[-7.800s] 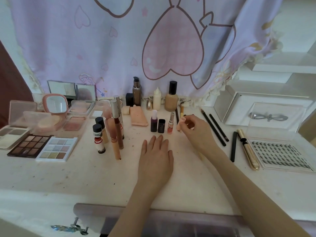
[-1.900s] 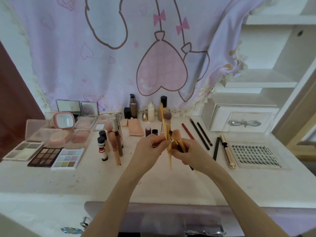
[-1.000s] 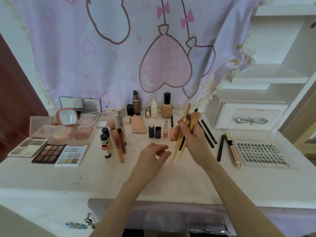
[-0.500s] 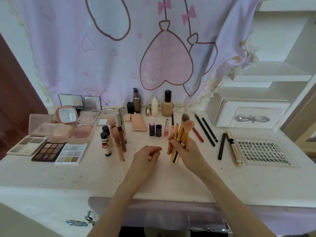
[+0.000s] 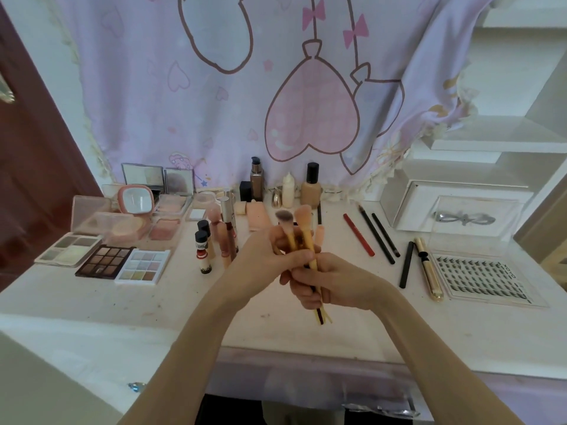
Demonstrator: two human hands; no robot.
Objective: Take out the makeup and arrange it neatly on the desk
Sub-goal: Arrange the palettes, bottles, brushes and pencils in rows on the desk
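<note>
Above the middle of the white desk point(image 5: 92, 305) my right hand point(image 5: 331, 283) grips a bunch of yellow-handled makeup brushes point(image 5: 302, 231), bristles up, handle ends sticking out below the fist. My left hand point(image 5: 270, 256) has come in from the left and its fingers pinch the brush handles just above my right hand. Palettes point(image 5: 106, 262) lie at the left. Lip tubes point(image 5: 228, 225) stand left of centre, bottles point(image 5: 310, 187) stand along the back, and pencils point(image 5: 376, 234) lie at the right.
A lash tray point(image 5: 484, 279) and a gold mascara tube point(image 5: 428, 268) lie at the right, in front of a clear box point(image 5: 469, 216). A pink mirror compact point(image 5: 135, 199) stands at the back left. A patterned curtain point(image 5: 214, 102) hangs behind. A drawer front point(image 5: 306, 381) is below.
My left hand rose from a loose curl near the desk and took hold of the brush handles. The right hand shifted the brush bunch slightly left and more upright.
</note>
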